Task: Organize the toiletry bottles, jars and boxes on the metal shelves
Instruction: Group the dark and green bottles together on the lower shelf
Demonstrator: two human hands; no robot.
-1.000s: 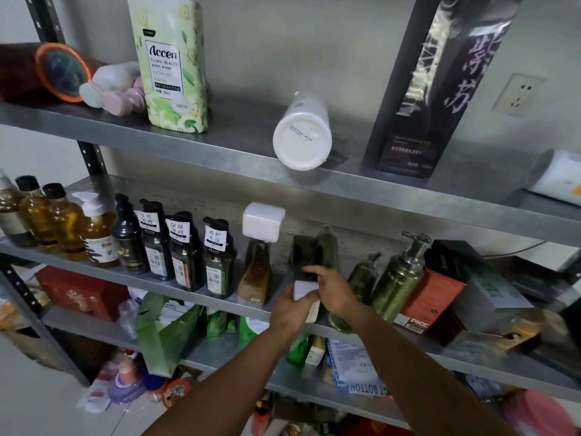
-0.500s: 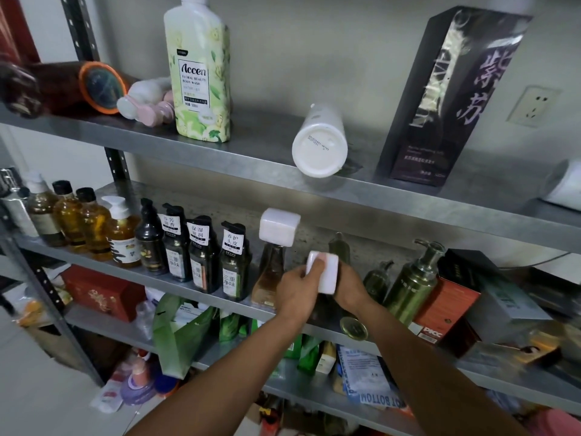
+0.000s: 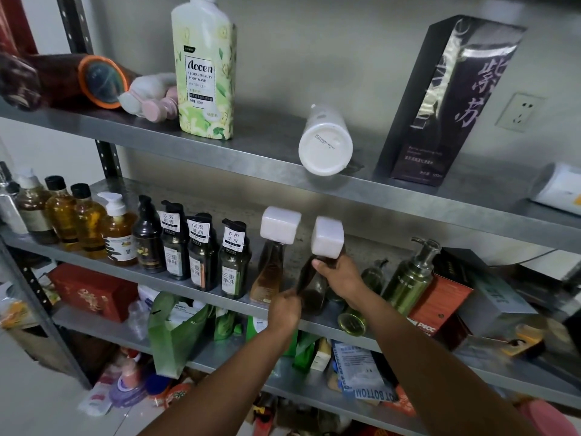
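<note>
Both my hands hold a dark brown bottle with a white square cap [image 3: 326, 237], upright on the middle metal shelf [image 3: 176, 276]. My right hand [image 3: 341, 278] grips its neck just under the cap. My left hand [image 3: 284, 308] holds its lower body at the shelf's front edge. Right beside it on the left stands a matching amber bottle with a white square cap [image 3: 273, 262]. A row of dark labelled bottles [image 3: 201, 253] and amber bottles [image 3: 75, 221] continues to the left.
To the right stand a green pump bottle [image 3: 412, 278], a small green bottle lying down [image 3: 352, 324] and an orange box [image 3: 440, 305]. The top shelf carries a green Accen bottle [image 3: 204, 77], a white bottle on its side [image 3: 325, 143] and a tall dark box [image 3: 440, 102]. Lower shelves are cluttered.
The white-capped bottle went from lying low between my hands to standing upright next to the matching bottle. My right hand moved up to its neck and my left hand down to its base.
</note>
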